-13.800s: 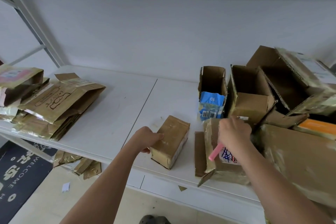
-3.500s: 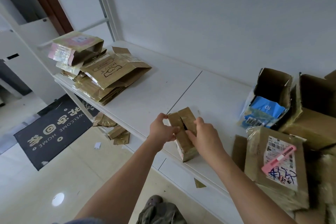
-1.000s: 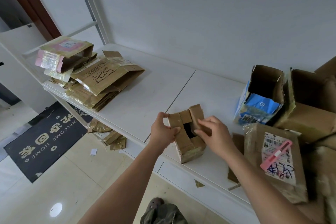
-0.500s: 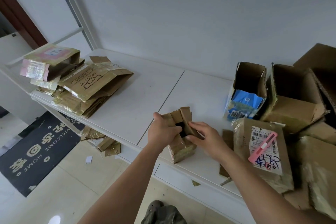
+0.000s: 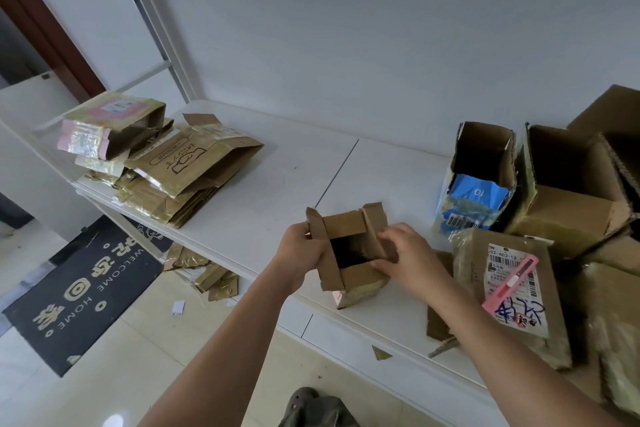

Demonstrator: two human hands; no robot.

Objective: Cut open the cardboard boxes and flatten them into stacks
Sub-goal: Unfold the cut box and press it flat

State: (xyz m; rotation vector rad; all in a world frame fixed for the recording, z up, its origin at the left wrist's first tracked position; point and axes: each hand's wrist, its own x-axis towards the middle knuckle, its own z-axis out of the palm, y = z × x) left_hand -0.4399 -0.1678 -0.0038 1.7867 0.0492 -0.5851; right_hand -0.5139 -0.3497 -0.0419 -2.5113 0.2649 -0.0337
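Both hands grip small box (image 5: 349, 253) flaps; mat (image 5: 79, 291) reads "WELCOME HOME".

My two forearms are bare to the edge of the frame, no sleeves, watch or rings on my left hand (image 5: 300, 255) or right hand (image 5: 408, 256). At bottom centre, my grey-green clog (image 5: 304, 396) shows.

A: bg check?
B: Plain pale wall (image 5: 381, 45) fills the upper frame. White shelf (image 5: 277, 191) runs left to right, grey metal upright (image 5: 152, 31) upper left.
A: floor?
B: Glossy beige tile (image 5: 104, 374) lower left, dark welcome mat (image 5: 79, 291) on it. Brown door frame (image 5: 41, 31) far left.
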